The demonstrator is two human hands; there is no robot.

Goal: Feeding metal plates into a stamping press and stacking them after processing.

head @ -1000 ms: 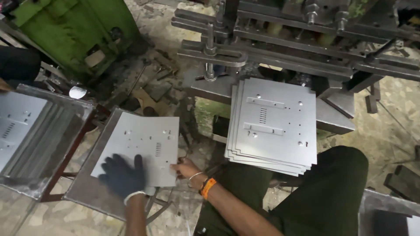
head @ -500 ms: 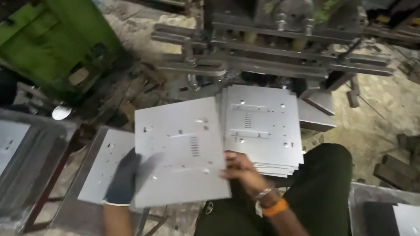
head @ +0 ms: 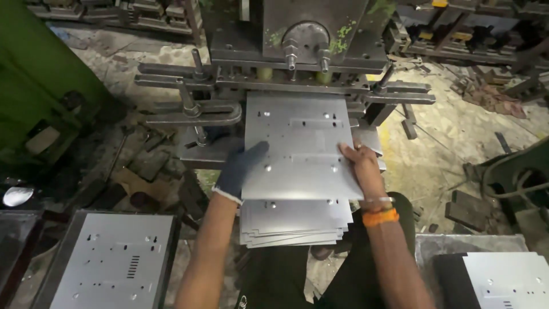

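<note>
Left hand, in a dark blue knit glove, grips the left edge of a flat grey punched sheet-metal plate; gloved fingers lie on top of the plate, thumb hidden under it. Right hand, bare, with an orange band and a thin bracelet at the wrist, clamps the plate's right edge, fingers curled over the top near the right near corner.

The plate is held level between both hands. Its far edge sits under the head of the grey steel press machine, on the press bed; its near edge hangs over a stack of same-type grey punched plates. That stack rests at the near edge of the press bed, above the person's lap, in dark trousers.

Long grey bar clamps stick out from the left side of the press, another bar at the right side. Green machine body at far left. At lower left, a dark metal tray carries more punched plates with a slotted grille pattern. At lower right, another grey plate pile on a stand. Dirty concrete floor with scrap bits around.
</note>
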